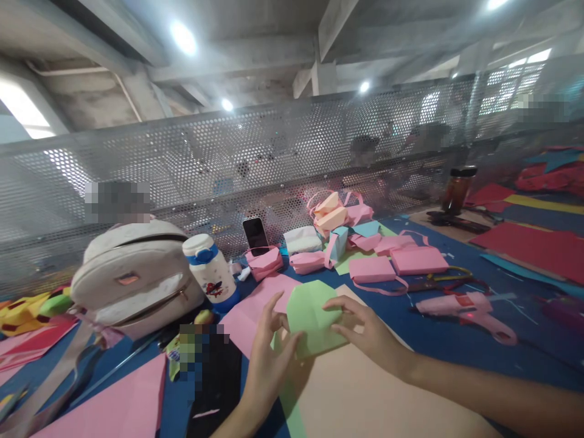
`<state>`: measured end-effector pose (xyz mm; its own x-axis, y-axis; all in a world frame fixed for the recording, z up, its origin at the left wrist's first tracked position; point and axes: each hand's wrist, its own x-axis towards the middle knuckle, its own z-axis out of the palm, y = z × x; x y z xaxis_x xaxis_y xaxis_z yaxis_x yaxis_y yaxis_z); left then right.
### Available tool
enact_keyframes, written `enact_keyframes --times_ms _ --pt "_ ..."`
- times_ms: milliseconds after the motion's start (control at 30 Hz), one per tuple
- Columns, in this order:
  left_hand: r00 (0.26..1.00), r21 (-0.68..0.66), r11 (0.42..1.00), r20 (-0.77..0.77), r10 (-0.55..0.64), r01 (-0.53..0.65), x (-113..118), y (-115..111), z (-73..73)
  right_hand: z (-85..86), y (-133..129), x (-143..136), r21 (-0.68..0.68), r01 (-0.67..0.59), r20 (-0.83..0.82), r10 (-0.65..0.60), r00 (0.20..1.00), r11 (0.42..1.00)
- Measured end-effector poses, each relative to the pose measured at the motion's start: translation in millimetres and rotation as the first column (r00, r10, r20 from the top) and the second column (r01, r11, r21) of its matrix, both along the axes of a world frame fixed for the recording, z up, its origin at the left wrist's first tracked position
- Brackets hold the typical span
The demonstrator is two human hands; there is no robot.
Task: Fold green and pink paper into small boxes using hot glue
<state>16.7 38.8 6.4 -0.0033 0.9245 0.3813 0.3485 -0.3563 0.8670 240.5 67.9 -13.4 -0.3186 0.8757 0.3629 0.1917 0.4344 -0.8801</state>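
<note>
A folded piece of green paper is held up between my two hands, tilted above the table. On its left edge, the fingers and thumb of my left hand are closed. My right hand pinches the right edge between thumb and fingers. Beneath lies a large peach paper sheet, with a strip of green showing along its left side. Pink paper is spread just behind my left hand. Several folded pink paper bags with handles sit beyond my hands.
A pink glue gun lies to the right. A white backpack, a water bottle and a phone stand at the back left. A perforated metal partition closes off the far side. Red paper is stacked at right.
</note>
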Motion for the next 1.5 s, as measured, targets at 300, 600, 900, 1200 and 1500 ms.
enact_keyframes --times_ms 300,600,900,1200,1500 --pt "0.989 0.082 0.995 -0.146 -0.035 0.048 -7.4 2.4 -8.9 -2.1 2.3 1.4 0.085 0.005 0.055 -0.009 0.998 0.996" --pt "0.944 0.162 0.983 -0.327 -0.032 0.089 -4.6 5.2 0.4 -2.9 7.2 4.1 0.197 0.009 0.11 -0.031 0.993 0.98" --pt "0.871 0.178 0.976 -0.491 -0.018 0.121 -8.6 5.6 1.9 -3.4 10.3 11.4 0.473 -0.045 0.269 -0.096 0.958 0.88" --pt "0.823 0.286 0.949 -0.565 0.056 0.132 -11.7 6.1 2.3 1.4 9.7 11.5 0.537 -0.066 0.302 -0.119 0.946 0.841" --pt "0.815 0.3 0.947 -0.574 0.083 0.115 -13.0 6.4 -0.7 5.4 8.5 10.5 0.446 -0.042 0.246 -0.078 0.966 0.894"
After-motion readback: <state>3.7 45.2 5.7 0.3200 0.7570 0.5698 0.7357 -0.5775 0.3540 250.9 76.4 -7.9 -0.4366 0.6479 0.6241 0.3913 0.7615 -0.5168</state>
